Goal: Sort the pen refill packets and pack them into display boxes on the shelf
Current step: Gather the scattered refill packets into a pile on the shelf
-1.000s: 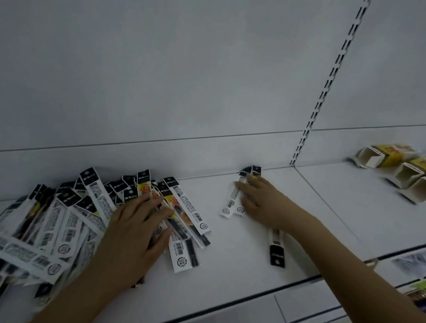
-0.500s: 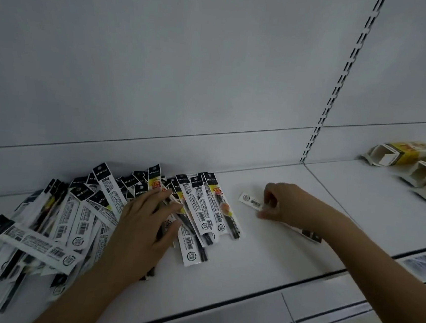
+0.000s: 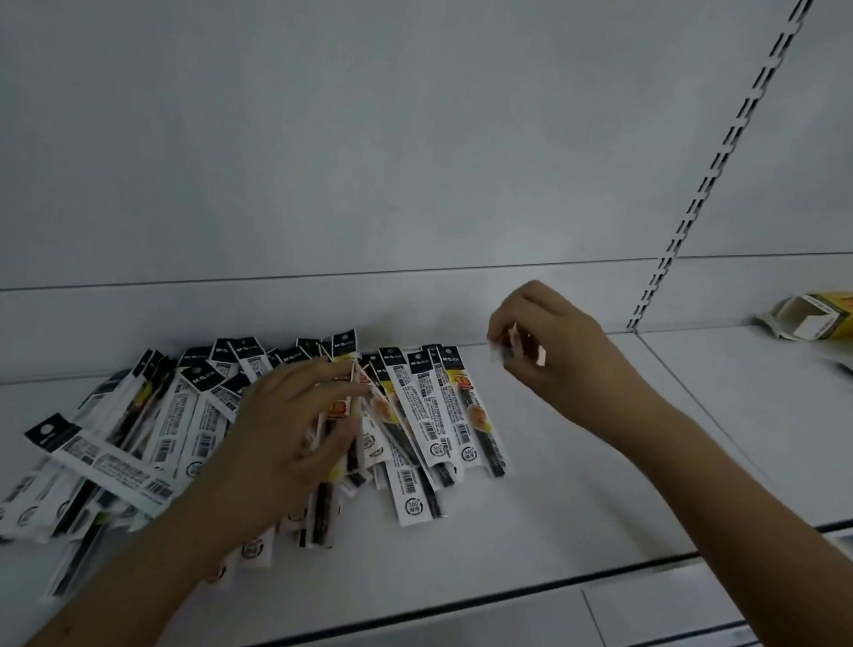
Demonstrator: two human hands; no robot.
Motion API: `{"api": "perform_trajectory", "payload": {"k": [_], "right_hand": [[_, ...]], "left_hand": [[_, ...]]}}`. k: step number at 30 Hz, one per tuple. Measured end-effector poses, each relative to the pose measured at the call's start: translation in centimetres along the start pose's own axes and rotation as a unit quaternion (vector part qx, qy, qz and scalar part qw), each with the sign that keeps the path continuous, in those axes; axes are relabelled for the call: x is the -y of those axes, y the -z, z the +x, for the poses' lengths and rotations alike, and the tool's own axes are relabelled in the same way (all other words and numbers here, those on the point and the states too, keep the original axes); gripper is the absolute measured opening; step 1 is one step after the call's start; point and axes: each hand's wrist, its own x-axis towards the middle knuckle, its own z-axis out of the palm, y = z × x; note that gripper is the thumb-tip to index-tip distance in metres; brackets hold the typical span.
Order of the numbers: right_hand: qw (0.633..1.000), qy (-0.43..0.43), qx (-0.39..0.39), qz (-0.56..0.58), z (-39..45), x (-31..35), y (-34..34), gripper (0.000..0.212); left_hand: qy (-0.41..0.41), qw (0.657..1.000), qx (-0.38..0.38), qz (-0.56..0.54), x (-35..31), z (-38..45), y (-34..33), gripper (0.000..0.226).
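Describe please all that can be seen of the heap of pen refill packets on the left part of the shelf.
The heap of long, narrow, glossy pen refill packets lies flat on the white metal shelf, fanned out with most black header ends toward the back wall. Most show white backs with barcodes and printed text; a few show yellow and orange print. Dark refills show through some. They overlap untidily, and one lies crosswise at the near left. The left hand rests on the middle of the heap, fingers spread. The right hand does not touch it.

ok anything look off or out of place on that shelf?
The refill packets lie in a loose, overlapping fan, some askew; one lies crosswise over the rest. At far right the display boxes lie tipped on their sides, open ends showing nothing inside. No visible damage.
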Motion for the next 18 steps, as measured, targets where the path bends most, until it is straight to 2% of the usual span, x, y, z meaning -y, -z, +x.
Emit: {"api": "perform_trajectory", "payload": {"k": [3, 6, 7, 8, 10, 12, 13, 15, 18], "right_hand": [[0.998, 0.029, 0.047, -0.003, -1.2, -0.5, -2.6, 0.033], [0.982, 0.024, 0.162, -0.091, -3.3, -2.1, -5.1, 0.053], [0.978, 0.007, 0.172, -0.120, -3.8, -2.7, -5.5, 0.061], [0.978, -0.024, 0.161, -0.130, -4.2, -3.0, -5.5, 0.065], [0.979, -0.130, 0.109, -0.110, -4.0, -3.0, -5.4, 0.048], [0.964, -0.241, 0.074, -0.085, -3.1, -2.6, -5.6, 0.030], [0.954, -0.279, 0.078, -0.076, -2.5, -2.2, -6.0, 0.034], [0.948, -0.301, 0.092, -0.044, -1.4, -0.9, -6.9, 0.042], [0.950, -0.290, 0.117, 0.000, 0.2, 1.9, -8.5, 0.056]], "left_hand": [[0.052, 0.998, 0.004, 0.034, 1.9, -0.6, 1.0, 0.052], [0.091, 0.992, -0.005, 0.089, 4.0, -1.8, 2.5, 0.058], [0.104, 0.988, -0.019, 0.109, 4.7, -2.4, 3.1, 0.060], [0.121, 0.983, -0.035, 0.133, 5.4, -3.0, 3.8, 0.061], [0.197, 0.963, -0.067, 0.169, 6.3, -4.6, 5.2, 0.069], [0.332, 0.928, -0.074, 0.155, 6.8, -6.0, 6.3, 0.085], [0.391, 0.909, -0.066, 0.133, 6.9, -6.5, 6.7, 0.094], [0.442, 0.889, -0.030, 0.113, 7.0, -6.9, 6.8, 0.104], [0.431, 0.892, 0.009, 0.136, 6.7, -6.7, 6.3, 0.103]]}}
